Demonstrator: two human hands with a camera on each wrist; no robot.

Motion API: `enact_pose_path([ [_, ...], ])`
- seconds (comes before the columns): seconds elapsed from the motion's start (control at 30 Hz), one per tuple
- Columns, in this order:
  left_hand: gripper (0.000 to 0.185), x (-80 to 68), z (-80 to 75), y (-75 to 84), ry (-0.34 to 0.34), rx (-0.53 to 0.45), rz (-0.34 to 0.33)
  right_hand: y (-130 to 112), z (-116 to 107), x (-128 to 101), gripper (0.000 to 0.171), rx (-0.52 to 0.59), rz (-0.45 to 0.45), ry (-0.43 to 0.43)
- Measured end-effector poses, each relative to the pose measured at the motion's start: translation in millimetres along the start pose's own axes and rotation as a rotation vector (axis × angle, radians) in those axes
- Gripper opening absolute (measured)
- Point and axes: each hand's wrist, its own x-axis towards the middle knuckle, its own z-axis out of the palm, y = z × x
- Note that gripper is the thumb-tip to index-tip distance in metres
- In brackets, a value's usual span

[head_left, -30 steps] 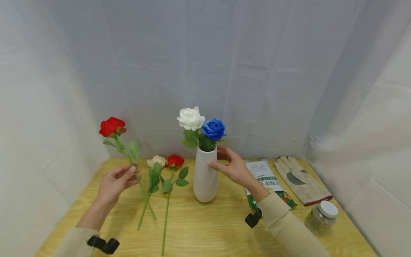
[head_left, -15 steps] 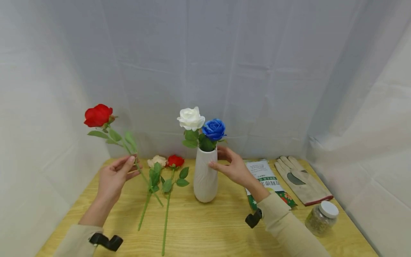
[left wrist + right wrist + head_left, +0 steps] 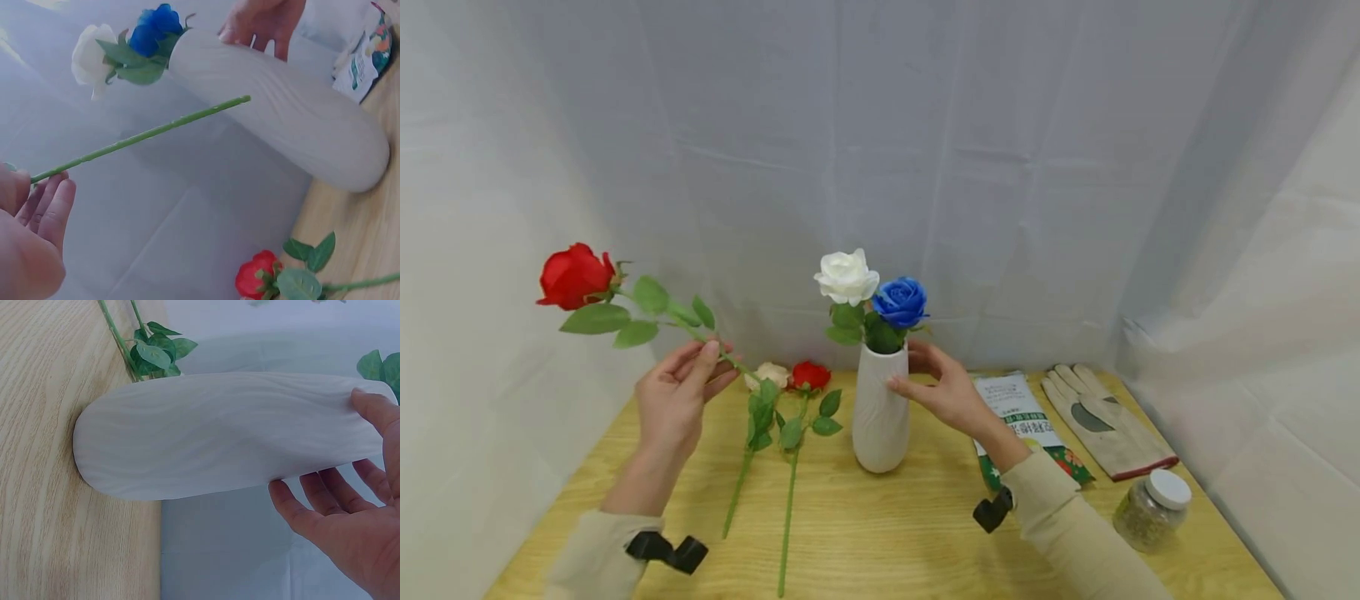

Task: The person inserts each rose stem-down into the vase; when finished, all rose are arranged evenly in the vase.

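Observation:
My left hand (image 3: 673, 404) pinches the green stem of a red rose (image 3: 576, 277) between thumb and fingers. Its bloom tips toward the left, and in the left wrist view the bare stem (image 3: 144, 136) slants across in front of the vase, its cut end free. A ribbed white vase (image 3: 880, 417) stands upright on the table, holding a white rose (image 3: 846, 277) and a blue rose (image 3: 900, 302). Just below the rim, my right hand (image 3: 951, 392) steadies the vase with the thumb on one side and fingers on the other, as the right wrist view shows.
A cream rose (image 3: 767, 377) and a second red rose (image 3: 810, 375) lie left of the vase, stems toward me. On the right are a printed packet (image 3: 1011, 408), a work glove (image 3: 1105, 425) and a white-lidded jar (image 3: 1152, 508). Pale curtains surround the wooden table.
The held red rose has swung left and tilted from steep to nearly sideways, its stem end rising off to the right. My left hand has risen slightly. Right hand and vase stay put.

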Motion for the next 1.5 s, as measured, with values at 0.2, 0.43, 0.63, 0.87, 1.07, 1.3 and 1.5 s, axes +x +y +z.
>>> enact_pose_path([
  [0.2, 0.016, -2.1, 21.8, 3.7, -0.009, -0.073, 0.036, 0, 0, 0, 0.069, -0.008, -0.007, 0.000],
  [0.43, 0.019, -5.2, 46.6, 10.6, -0.010, -0.127, 0.099, 2, 0, 0, 0.068, -0.006, -0.010, -0.002],
  [0.63, 0.017, -6.3, 61.1, 11.6, -0.016, -0.137, 0.165, 2, 1, 0, 0.068, -0.005, -0.008, -0.001],
  [0.87, 0.013, -3.0, 71.6, 9.9, -0.011, -0.186, 0.199, 5, 1, 0, 0.068, -0.006, -0.010, -0.002],
  [1.07, 0.013, 1.4, 81.6, 9.8, -0.009, -0.176, 0.246, 3, 0, 2, 0.070, -0.009, -0.002, 0.002],
  [1.3, 0.020, 4.0, 89.5, 6.3, -0.062, -0.077, 0.339, 3, 0, 2, 0.070, -0.006, -0.004, 0.007],
  [1.5, 0.007, 2.3, 93.2, -1.9, -0.110, 0.002, 0.381, 4, 0, 1, 0.069, -0.010, -0.006, 0.001],
])
